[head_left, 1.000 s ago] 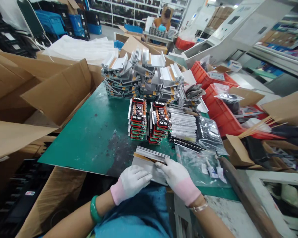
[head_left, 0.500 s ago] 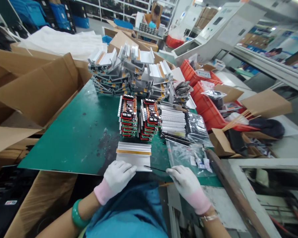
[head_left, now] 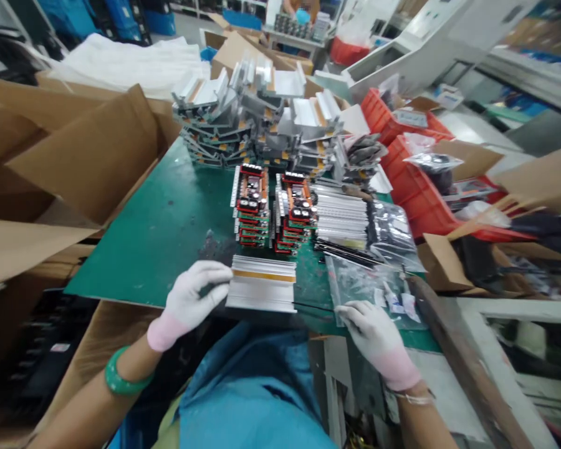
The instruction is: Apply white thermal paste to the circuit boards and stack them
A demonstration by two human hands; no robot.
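Observation:
A silver aluminium profile [head_left: 262, 294] with an amber strip lies flat near the table's front edge. My left hand [head_left: 194, 299], in a white glove, is at its left end, thumb and fingers closed around that edge. My right hand [head_left: 371, 333], gloved too, pinches the right end of a thin black strip [head_left: 314, 306], whose left end meets the profile's lower right side. Behind the profile stand two stacks of circuit boards, a left stack [head_left: 251, 206] and a right stack [head_left: 293, 212].
Piled profiles [head_left: 262, 118] fill the back of the green table [head_left: 168, 231]. Silver bars [head_left: 340, 215], black strips [head_left: 348, 254] and a clear bag [head_left: 359, 280] lie right. Red crates [head_left: 414, 187] stand beyond, cardboard boxes [head_left: 88, 156] left. A person [head_left: 303, 9] sits far back.
My left hand has moved from the profile's lower front edge to its left end. My right hand has drawn the black strip slightly rightward, showing more of it. The view has shifted.

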